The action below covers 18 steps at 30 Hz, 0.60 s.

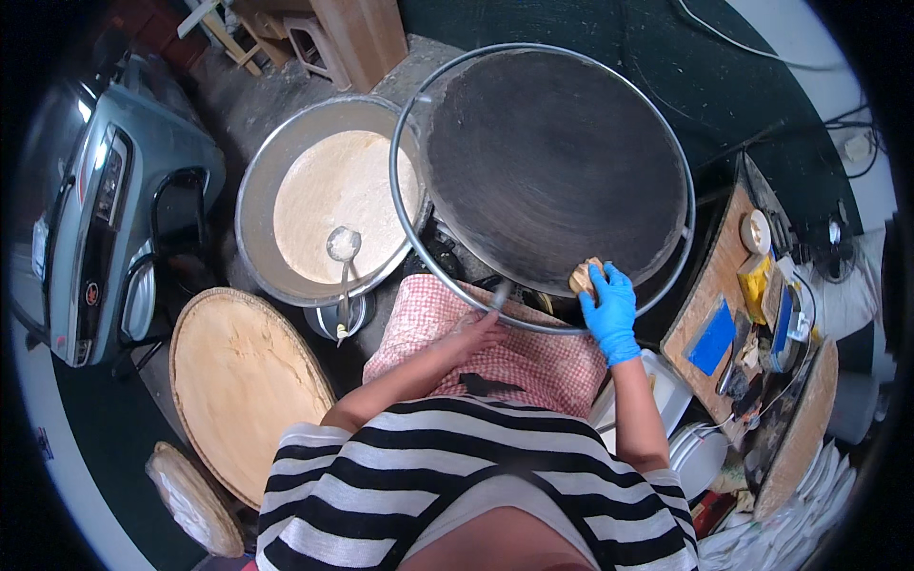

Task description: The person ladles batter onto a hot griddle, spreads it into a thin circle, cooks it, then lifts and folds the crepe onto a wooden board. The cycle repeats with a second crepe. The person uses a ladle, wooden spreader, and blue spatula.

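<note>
A large round black griddle [557, 171] lies in front of me, with a grey metal ring [395, 171] around it. My right hand [612, 309], in a blue glove, is closed on a tan, crumpled-looking wad [582, 277] at the griddle's near right edge. Bare, my left hand [479, 335] is at the near side of the ring, its fingers curled. A short grey piece [501, 295] shows blurred just above those fingers; what it is, I cannot make out. Left of the griddle, a wide metal basin [257, 224] contains pale batter [328, 205]. A ladle [344, 249] rests across its near rim.
At the left, a broad round tray [252, 381] bears a stack of thin tan sheets, beside a parked vehicle [119, 209]. A wooden board [700, 314] with a blue pad and several small things stands right. Pink checked cloth [419, 333] covers my lap.
</note>
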Available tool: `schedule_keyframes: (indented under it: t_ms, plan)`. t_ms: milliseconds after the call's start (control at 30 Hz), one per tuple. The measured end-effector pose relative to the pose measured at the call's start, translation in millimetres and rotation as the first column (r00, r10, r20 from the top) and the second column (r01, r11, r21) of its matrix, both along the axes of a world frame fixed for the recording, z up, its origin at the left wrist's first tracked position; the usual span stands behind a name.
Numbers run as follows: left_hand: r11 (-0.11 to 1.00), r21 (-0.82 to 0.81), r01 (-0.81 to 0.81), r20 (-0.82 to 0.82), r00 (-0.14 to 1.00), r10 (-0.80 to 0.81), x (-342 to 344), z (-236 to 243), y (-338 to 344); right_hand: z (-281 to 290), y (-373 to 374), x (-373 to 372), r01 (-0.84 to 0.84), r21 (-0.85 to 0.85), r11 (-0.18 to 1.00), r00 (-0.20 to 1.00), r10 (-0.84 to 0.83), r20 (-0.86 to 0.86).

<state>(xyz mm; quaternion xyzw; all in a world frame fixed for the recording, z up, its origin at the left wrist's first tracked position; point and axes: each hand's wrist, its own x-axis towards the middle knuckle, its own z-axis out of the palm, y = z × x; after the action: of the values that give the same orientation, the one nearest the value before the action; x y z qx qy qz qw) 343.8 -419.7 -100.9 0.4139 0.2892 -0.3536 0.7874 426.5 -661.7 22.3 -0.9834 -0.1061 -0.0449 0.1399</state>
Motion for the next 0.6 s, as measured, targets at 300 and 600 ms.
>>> schedule_keyframes:
  t_ms: [300, 600]
  plan:
    - [0.935, 0.215, -0.282, 0.150, 0.956, 0.253, 27, -3, 93, -4, 132, 58, -0.484, 0.088, 0.871, 0.875, 0.484, 0.020]
    - [0.927, 0.149, -0.345, 0.139, 0.935, 0.326, 26, -5, 111, -20, 239, 169, -0.618, 0.187, 0.764, 0.785, 0.611, 0.102]
